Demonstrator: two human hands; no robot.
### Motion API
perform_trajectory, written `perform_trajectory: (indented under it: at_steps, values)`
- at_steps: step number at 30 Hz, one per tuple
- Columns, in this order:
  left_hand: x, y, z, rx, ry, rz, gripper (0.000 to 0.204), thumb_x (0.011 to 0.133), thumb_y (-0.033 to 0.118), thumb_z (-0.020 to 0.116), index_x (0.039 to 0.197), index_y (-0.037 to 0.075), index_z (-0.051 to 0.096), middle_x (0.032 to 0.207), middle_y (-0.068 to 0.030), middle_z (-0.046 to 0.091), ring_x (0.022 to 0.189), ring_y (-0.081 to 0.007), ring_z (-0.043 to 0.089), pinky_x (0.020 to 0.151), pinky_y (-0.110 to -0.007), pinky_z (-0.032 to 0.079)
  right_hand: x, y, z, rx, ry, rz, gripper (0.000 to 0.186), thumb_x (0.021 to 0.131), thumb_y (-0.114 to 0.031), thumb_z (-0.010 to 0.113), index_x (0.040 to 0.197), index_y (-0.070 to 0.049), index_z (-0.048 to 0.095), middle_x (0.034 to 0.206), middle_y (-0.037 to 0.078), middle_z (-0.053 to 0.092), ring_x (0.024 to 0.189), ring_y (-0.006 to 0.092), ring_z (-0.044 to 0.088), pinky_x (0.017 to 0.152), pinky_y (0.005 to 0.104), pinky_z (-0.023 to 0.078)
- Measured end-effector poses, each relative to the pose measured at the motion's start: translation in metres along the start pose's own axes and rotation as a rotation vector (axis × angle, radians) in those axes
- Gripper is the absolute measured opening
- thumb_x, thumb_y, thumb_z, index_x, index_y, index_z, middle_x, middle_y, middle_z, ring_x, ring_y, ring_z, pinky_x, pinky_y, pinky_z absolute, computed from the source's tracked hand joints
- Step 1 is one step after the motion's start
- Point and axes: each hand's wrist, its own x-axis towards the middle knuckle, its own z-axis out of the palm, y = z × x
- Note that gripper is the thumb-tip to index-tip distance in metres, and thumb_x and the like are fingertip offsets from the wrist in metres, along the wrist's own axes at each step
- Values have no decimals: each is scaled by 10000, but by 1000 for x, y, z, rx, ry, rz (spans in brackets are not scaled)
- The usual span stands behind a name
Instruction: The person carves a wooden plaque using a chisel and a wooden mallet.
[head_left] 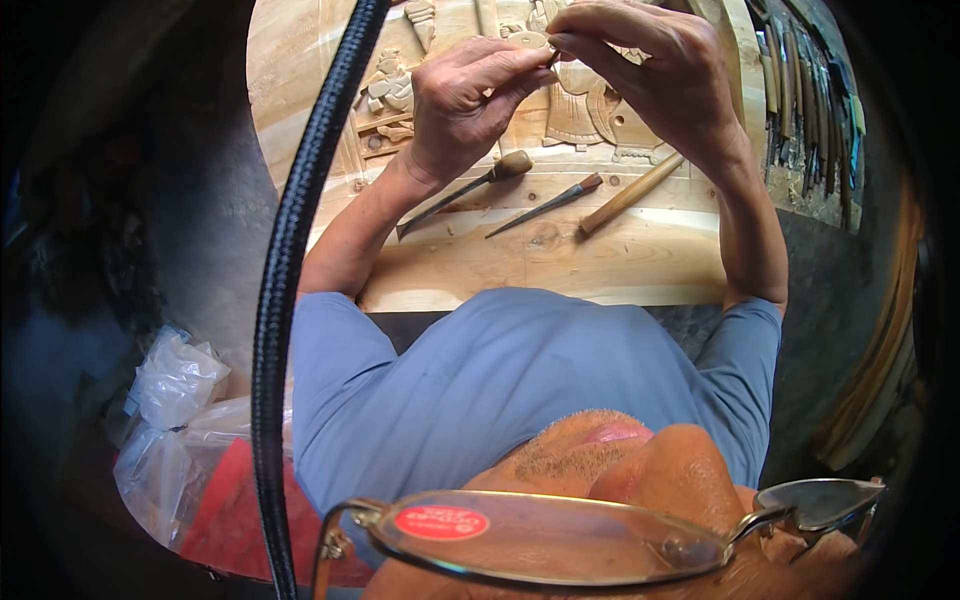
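Woodcarving workshop, relief-carved wooden panel (pixel 540 270), carving tools (pixel 545 207) lying on it, crowded hand tools (pixel 808 110) at right

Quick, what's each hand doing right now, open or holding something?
Left hand: closed, pinching a small dark thing, too tiny to name.
Right hand: right beside it; whether it's holding on too, I can't tell.

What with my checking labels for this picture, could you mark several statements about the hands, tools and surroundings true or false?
1. The left hand and right hand come close together over the carved wood. True.
2. The sleeves are red. False: they are blue-grey.
3. A tool with a rounded wooden handle lies on the wood. True.
4. The row of tools is at the picture's left. False: it is at the upper right.
5. A clear plastic bag shows at the lower left. True.
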Motion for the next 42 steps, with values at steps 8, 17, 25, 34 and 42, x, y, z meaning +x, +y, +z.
perform_trajectory:
  at_steps: [8, 17, 25, 34, 42]
  values:
    - [-8, -14, 17, -410, 151, -391, 122, 959, -5, 705, 1078, -36, 705, 941, -101, 760, 890, -153, 743, 816, -273, 624, -39, 37, -41, -865, 268, 145, 340, 885, -156, 791, 1192, -26, 727, 966, 135, 769, 815, 244, 749, 762, 337, 580]
    - [-20, -25, 33, -421, 239, -310, 98, 944, -4, 726, 1035, -31, 702, 900, -96, 768, 854, -131, 748, 786, -256, 629, -61, 44, -36, -811, 251, 501, 343, 904, -152, 772, 1218, -20, 724, 1094, 189, 756, 968, 299, 744, 860, 365, 576]
    - [-23, -15, 51, -387, 119, -255, 115, 925, 25, 766, 1012, -5, 696, 876, -58, 762, 825, -102, 734, 753, -233, 596, -71, 47, -51, -696, 311, 609, 298, 955, -185, 751, 1225, -59, 738, 1130, 118, 772, 1028, 191, 731, 863, 306, 578]
    - [-32, -12, 37, -557, 224, -600, 102, 993, -16, 656, 1091, -37, 670, 946, -87, 729, 865, -150, 712, 784, -273, 580, -158, 9, -131, 1170, 741, 573, 670, 1021, -299, 629, 1522, 59, 363, 1492, 334, 453, 1304, 392, 587, 916, 393, 564]
    - [-45, -34, 29, -480, 319, -606, 72, 996, 10, 665, 1061, -12, 685, 923, -71, 747, 810, -117, 703, 724, -247, 567, -193, 13, -80, 1297, 596, 666, 828, 997, -368, 641, 1562, 92, 248, 1492, 312, 444, 1068, 245, 600, 775, 308, 535]
